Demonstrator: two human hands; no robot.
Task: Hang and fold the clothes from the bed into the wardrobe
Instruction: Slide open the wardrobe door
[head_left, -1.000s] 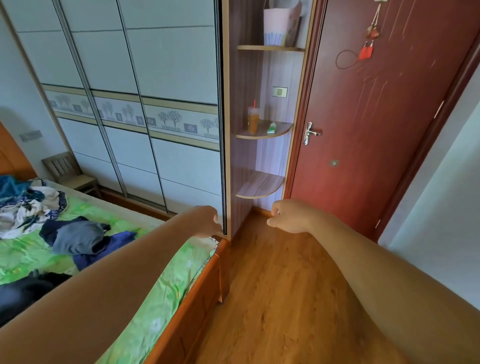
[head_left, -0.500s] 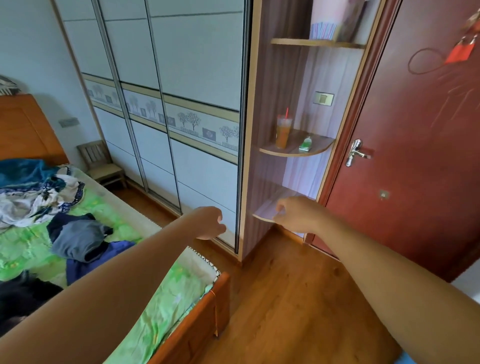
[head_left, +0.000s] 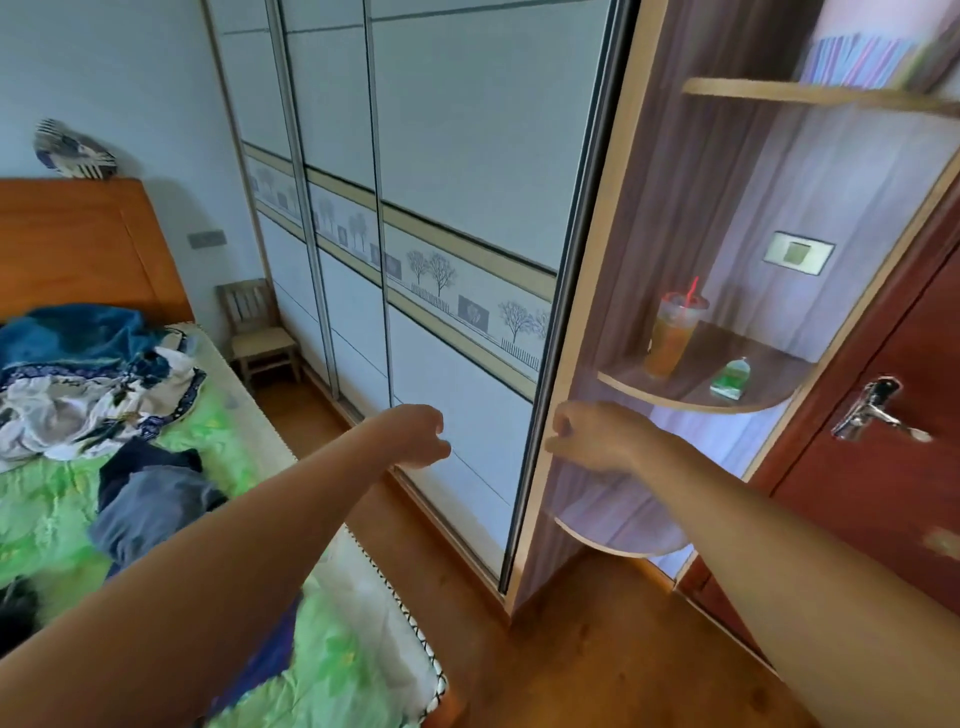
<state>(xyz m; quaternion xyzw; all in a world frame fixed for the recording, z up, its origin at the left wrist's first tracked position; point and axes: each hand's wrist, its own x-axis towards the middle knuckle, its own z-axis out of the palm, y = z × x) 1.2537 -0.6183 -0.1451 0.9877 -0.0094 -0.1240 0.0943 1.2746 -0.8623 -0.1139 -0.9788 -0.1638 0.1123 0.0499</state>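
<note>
Both hands have neared the wardrobe (head_left: 332, 104): left hand (head_left: 415, 436) before its sliding door (head_left: 483, 395), right hand (head_left: 597, 436) at the door's edge, both loosely curled, empty. Clothes (head_left: 150, 514) lie heaped on the bed (head_left: 41, 499), judged soft, light, limp; take by collar or waistband. Wardrobe shut, contents unseen; corner shelf (head_left: 769, 387) holds a drink cup (head_left: 672, 343).
</note>
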